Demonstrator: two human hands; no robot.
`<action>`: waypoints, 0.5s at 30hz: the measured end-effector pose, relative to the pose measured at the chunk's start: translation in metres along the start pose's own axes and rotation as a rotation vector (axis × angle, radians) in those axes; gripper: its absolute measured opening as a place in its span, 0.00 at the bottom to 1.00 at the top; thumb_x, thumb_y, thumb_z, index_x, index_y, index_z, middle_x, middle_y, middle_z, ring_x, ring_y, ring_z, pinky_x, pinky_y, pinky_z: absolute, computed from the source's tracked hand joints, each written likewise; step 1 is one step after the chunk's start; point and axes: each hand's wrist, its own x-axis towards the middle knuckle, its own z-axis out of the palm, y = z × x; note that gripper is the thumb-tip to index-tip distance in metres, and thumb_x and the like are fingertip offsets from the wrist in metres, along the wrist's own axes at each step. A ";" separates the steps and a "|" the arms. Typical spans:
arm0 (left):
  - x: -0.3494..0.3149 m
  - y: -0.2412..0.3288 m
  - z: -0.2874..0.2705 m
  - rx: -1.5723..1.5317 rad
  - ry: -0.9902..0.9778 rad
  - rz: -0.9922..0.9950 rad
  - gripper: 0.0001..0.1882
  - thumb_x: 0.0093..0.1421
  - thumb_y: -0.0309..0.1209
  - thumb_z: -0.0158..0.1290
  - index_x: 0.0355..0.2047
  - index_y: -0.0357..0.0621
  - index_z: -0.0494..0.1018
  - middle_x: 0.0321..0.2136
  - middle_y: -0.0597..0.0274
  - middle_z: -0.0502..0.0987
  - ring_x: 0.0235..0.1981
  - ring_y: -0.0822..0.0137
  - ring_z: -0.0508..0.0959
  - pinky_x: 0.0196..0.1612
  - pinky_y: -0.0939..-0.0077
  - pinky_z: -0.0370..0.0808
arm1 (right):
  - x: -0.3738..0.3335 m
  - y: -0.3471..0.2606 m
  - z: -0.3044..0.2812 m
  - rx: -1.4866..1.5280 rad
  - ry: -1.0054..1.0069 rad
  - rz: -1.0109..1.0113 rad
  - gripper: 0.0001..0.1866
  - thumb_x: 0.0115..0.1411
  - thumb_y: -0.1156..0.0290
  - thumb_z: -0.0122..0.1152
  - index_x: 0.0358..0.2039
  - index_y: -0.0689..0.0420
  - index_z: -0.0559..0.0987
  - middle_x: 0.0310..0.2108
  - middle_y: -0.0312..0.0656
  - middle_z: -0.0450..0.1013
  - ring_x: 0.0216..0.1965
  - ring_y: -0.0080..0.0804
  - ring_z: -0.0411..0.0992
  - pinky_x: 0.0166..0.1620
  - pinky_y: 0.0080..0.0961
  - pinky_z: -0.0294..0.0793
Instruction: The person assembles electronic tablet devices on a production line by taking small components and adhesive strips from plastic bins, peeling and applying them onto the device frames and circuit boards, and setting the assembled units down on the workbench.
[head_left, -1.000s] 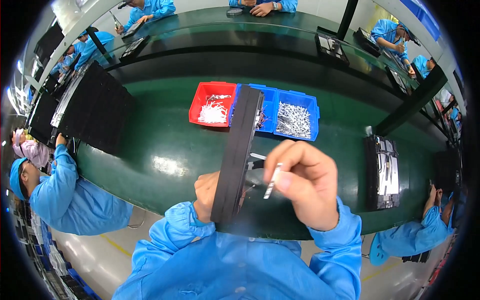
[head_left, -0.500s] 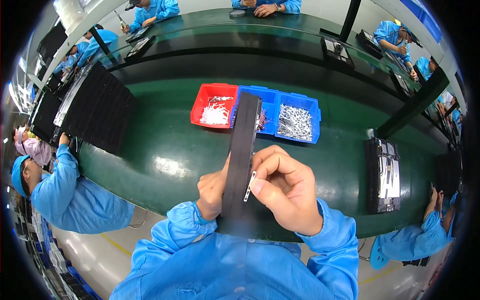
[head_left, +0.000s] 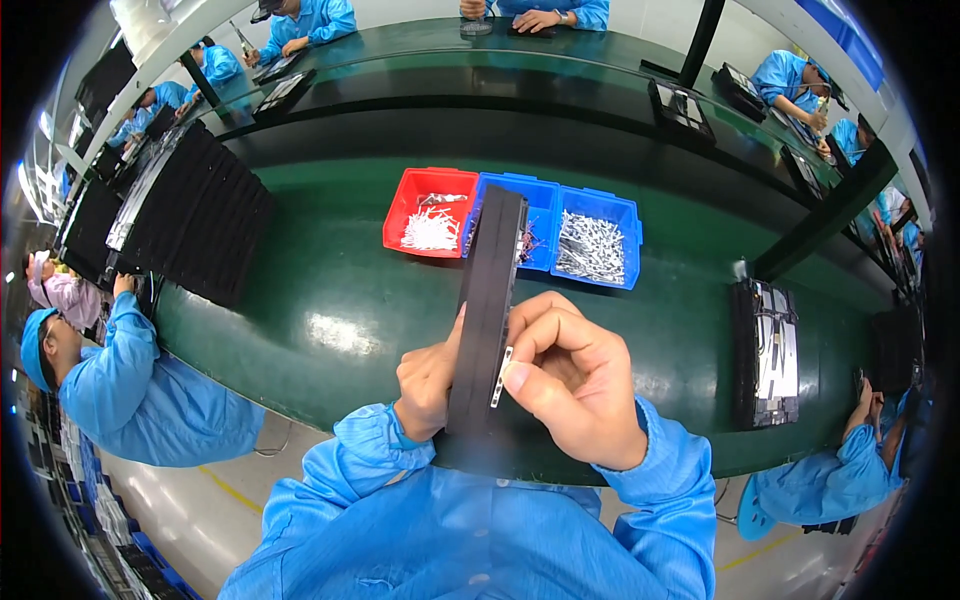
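Standing between hands [head_left: 575, 388] | black case [head_left: 486, 300] | pale strip [head_left: 502, 378], pinched in right

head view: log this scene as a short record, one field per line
left grip: on the black casing, held edge-up
right grip: pinches a small pale strip beside the casing; contact unclear
bins: red bin with white pieces; middle blue bin, partly hidden by the casing; right blue bin with silvery pieces
surface: green table
table left: stack of black casings
table right: black-and-silver unit
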 end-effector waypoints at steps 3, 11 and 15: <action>0.000 -0.002 0.001 0.012 0.001 0.019 0.33 0.51 0.25 0.64 0.58 0.21 0.73 0.19 0.53 0.78 0.18 0.64 0.82 0.23 0.73 0.77 | 0.000 0.001 -0.001 -0.005 -0.005 0.000 0.03 0.63 0.84 0.62 0.36 0.64 0.76 0.44 0.43 0.69 0.45 0.28 0.73 0.51 0.30 0.75; -0.007 -0.007 0.007 0.045 0.025 0.074 0.32 0.52 0.25 0.63 0.58 0.21 0.73 0.17 0.55 0.75 0.16 0.66 0.79 0.22 0.73 0.74 | -0.001 0.003 -0.003 0.044 -0.023 0.009 0.04 0.62 0.83 0.63 0.34 0.64 0.76 0.44 0.43 0.69 0.45 0.27 0.72 0.50 0.29 0.74; -0.008 -0.008 0.007 -0.016 0.024 0.064 0.33 0.52 0.24 0.63 0.59 0.21 0.73 0.16 0.56 0.73 0.15 0.67 0.77 0.22 0.73 0.73 | -0.001 0.001 -0.001 0.064 0.019 0.069 0.03 0.60 0.80 0.62 0.31 0.63 0.76 0.43 0.42 0.69 0.43 0.24 0.68 0.48 0.23 0.71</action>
